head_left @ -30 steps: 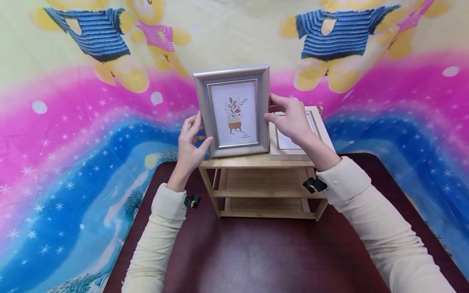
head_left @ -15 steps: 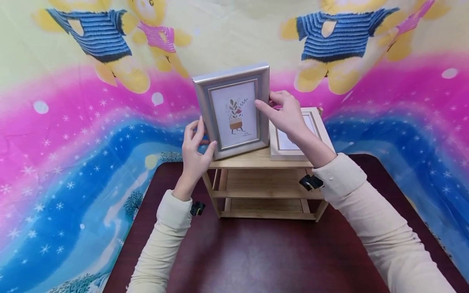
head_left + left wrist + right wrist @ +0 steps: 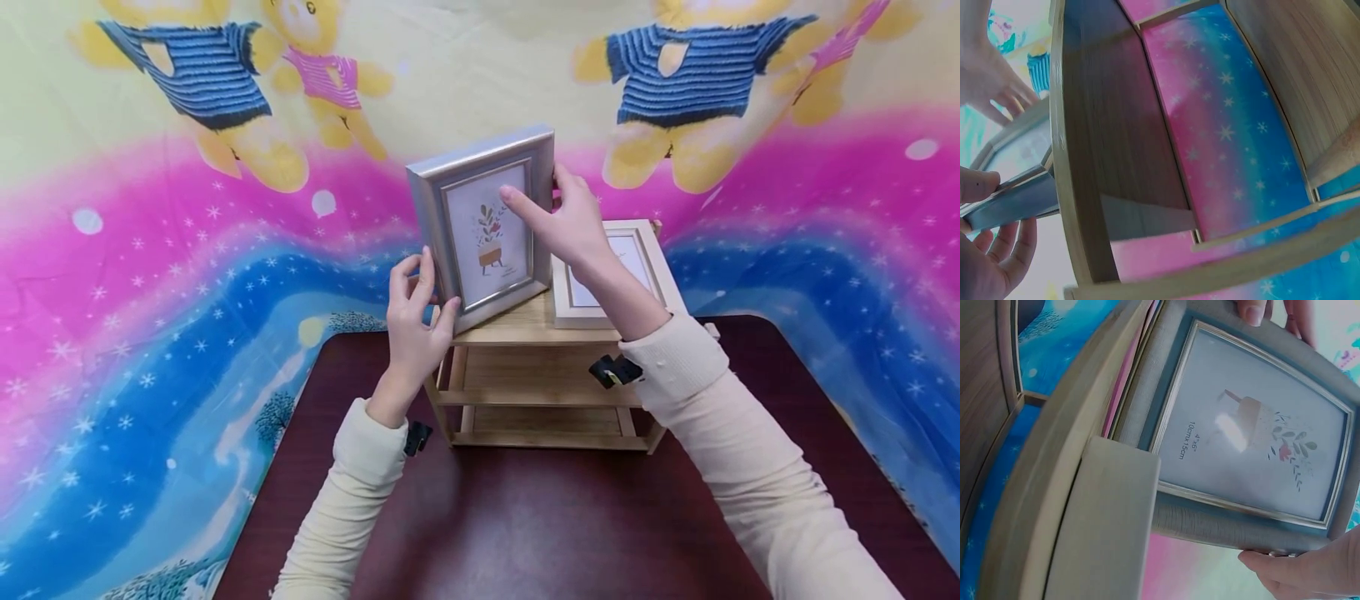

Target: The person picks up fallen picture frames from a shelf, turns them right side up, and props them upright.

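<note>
Two hands, the left hand (image 3: 420, 321) and the right hand (image 3: 572, 223), were laid to a single silver frame (image 3: 480, 250). Its lower left side was pinched between the left thumb and fingers. Its upper right side was held by the right fingers, curled at the edge; the right thumb was stretched before the front, and whether the glass was pressed by it could not be told. The silver frame was held upright at a slant, its left side nearer the viewer, over the left part of the top of a wooden rack (image 3: 547, 373), on which its lower edge seemed to be rested. Just beside it, a cream frame (image 3: 639, 254) was laid flat, face up. The rack was stood on a dark table (image 3: 540, 533), backed by a patterned cloth (image 3: 480, 58).

The step in hand was judged to be the placing and angling of the silver frame. Next, a steady stance would probably be needed before either grip could be loosened.
</note>
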`<act>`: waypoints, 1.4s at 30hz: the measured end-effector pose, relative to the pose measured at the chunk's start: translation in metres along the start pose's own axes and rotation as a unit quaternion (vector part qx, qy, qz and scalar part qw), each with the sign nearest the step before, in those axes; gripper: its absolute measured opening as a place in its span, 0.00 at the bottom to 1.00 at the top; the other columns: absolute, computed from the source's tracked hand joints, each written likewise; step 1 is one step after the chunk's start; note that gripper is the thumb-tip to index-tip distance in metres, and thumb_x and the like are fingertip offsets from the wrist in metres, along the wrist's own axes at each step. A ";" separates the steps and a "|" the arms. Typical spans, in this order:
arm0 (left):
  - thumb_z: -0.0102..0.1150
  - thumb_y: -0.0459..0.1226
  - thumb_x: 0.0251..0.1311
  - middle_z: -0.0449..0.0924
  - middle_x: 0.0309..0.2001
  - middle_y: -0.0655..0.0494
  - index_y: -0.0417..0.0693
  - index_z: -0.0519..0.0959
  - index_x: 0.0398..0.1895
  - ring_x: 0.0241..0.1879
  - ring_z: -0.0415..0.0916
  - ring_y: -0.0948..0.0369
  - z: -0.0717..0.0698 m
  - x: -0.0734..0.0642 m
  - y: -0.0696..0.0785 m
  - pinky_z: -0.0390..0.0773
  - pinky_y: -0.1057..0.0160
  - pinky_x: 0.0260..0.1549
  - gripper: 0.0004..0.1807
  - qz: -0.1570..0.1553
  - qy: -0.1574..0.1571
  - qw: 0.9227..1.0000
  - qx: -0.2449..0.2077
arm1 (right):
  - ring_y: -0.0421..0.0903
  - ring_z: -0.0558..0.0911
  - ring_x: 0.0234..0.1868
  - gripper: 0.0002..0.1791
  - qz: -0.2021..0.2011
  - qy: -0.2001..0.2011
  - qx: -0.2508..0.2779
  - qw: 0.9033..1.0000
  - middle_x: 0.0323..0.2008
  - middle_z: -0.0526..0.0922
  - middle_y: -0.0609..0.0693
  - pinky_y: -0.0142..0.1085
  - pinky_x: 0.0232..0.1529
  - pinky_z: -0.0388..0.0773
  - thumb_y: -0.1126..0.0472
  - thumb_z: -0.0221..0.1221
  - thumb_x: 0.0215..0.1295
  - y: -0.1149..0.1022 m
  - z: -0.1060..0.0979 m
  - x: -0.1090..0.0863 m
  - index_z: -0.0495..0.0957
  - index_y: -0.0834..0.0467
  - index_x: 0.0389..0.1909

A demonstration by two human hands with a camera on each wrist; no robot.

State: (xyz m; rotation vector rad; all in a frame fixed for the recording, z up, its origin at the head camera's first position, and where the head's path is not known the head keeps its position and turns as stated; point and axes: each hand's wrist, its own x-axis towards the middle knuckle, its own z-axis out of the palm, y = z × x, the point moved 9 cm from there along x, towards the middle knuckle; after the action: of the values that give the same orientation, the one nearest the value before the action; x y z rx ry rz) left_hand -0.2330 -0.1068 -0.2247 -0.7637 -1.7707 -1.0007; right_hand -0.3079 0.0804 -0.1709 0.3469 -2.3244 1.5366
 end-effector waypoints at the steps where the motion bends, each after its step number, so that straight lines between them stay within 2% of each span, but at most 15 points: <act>1: 0.60 0.23 0.48 0.63 0.52 0.35 0.30 0.62 0.62 0.30 0.69 0.50 0.001 0.000 0.003 0.74 0.58 0.27 0.34 0.007 0.002 1.000 0.005 | 0.45 0.71 0.46 0.34 -0.001 0.000 0.002 1.000 0.49 0.72 0.53 0.39 0.47 0.70 0.43 0.59 0.54 -0.001 0.000 0.001 0.66 0.58 0.57; 6: 0.61 0.24 0.47 0.64 0.51 0.34 0.30 0.63 0.61 0.34 0.68 0.47 0.006 -0.003 0.012 0.73 0.57 0.28 0.34 0.030 0.016 0.999 0.041 | 0.44 0.70 0.51 0.35 0.019 0.001 0.010 1.000 0.52 0.71 0.53 0.38 0.52 0.67 0.42 0.57 0.55 -0.001 0.002 0.005 0.63 0.58 0.59; 11: 0.60 0.23 0.46 0.63 0.52 0.35 0.35 0.62 0.64 0.36 0.68 0.46 0.011 -0.006 0.018 0.72 0.55 0.25 0.36 0.037 0.037 0.997 0.060 | 0.42 0.68 0.54 0.37 0.043 -0.004 0.025 0.999 0.54 0.70 0.53 0.34 0.56 0.64 0.40 0.55 0.56 -0.003 0.006 0.009 0.61 0.56 0.62; 14: 0.60 0.23 0.45 0.64 0.51 0.35 0.35 0.63 0.63 0.36 0.70 0.47 0.013 -0.008 0.022 0.74 0.56 0.24 0.36 0.040 0.049 0.995 0.077 | 0.40 0.68 0.53 0.37 0.048 -0.012 0.045 0.998 0.54 0.70 0.52 0.32 0.56 0.63 0.39 0.53 0.57 -0.005 0.010 0.012 0.61 0.57 0.62; 19: 0.61 0.22 0.45 0.63 0.51 0.34 0.29 0.64 0.60 0.38 0.71 0.47 0.017 -0.009 0.028 0.77 0.56 0.29 0.34 0.051 0.049 0.993 0.096 | 0.41 0.68 0.53 0.37 0.065 -0.016 0.067 0.995 0.54 0.70 0.53 0.33 0.55 0.63 0.39 0.53 0.58 -0.006 0.016 0.016 0.60 0.58 0.61; 26: 0.61 0.22 0.45 0.62 0.53 0.35 0.35 0.61 0.64 0.40 0.71 0.47 0.019 -0.011 0.033 0.78 0.56 0.30 0.38 0.058 0.051 0.992 0.104 | 0.42 0.68 0.52 0.38 0.078 -0.026 0.104 0.991 0.54 0.69 0.54 0.34 0.54 0.64 0.40 0.55 0.56 -0.007 0.025 0.019 0.59 0.58 0.61; 33: 0.61 0.22 0.44 0.63 0.53 0.35 0.35 0.61 0.64 0.40 0.72 0.48 0.022 -0.012 0.036 0.78 0.58 0.31 0.39 0.060 0.051 0.992 0.102 | 0.41 0.67 0.52 0.37 0.092 -0.024 0.130 0.987 0.53 0.69 0.52 0.35 0.53 0.62 0.39 0.57 0.53 -0.004 0.023 0.019 0.61 0.57 0.59; 36: 0.59 0.23 0.46 0.63 0.53 0.35 0.33 0.62 0.63 0.40 0.71 0.48 0.023 -0.011 0.037 0.77 0.57 0.30 0.36 0.054 0.052 0.992 0.097 | 0.42 0.67 0.51 0.36 0.087 -0.028 0.141 0.986 0.52 0.69 0.53 0.37 0.55 0.62 0.41 0.56 0.54 -0.004 0.022 0.021 0.62 0.57 0.58; 39: 0.55 0.26 0.50 0.65 0.51 0.36 0.30 0.63 0.61 0.40 0.71 0.50 0.023 -0.009 0.036 0.76 0.58 0.29 0.32 0.033 0.051 0.995 0.081 | 0.43 0.68 0.50 0.35 0.086 -0.034 0.150 0.984 0.51 0.70 0.53 0.40 0.56 0.62 0.42 0.56 0.54 -0.004 0.021 0.022 0.63 0.58 0.58; 42: 0.51 0.27 0.51 0.69 0.46 0.38 0.29 0.63 0.61 0.37 0.72 0.51 0.022 -0.005 0.031 0.76 0.60 0.27 0.30 0.005 0.045 0.998 0.035 | 0.43 0.68 0.49 0.33 0.085 -0.042 0.153 0.984 0.49 0.71 0.53 0.41 0.56 0.62 0.43 0.55 0.54 -0.003 0.020 0.024 0.64 0.58 0.57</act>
State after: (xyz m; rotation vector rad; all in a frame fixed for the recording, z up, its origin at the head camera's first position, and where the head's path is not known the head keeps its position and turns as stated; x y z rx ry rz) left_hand -0.2148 -0.0737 -0.2254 -0.6722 -1.7151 -0.9466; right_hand -0.3314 0.0600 -0.1656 0.2974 -2.2267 2.0059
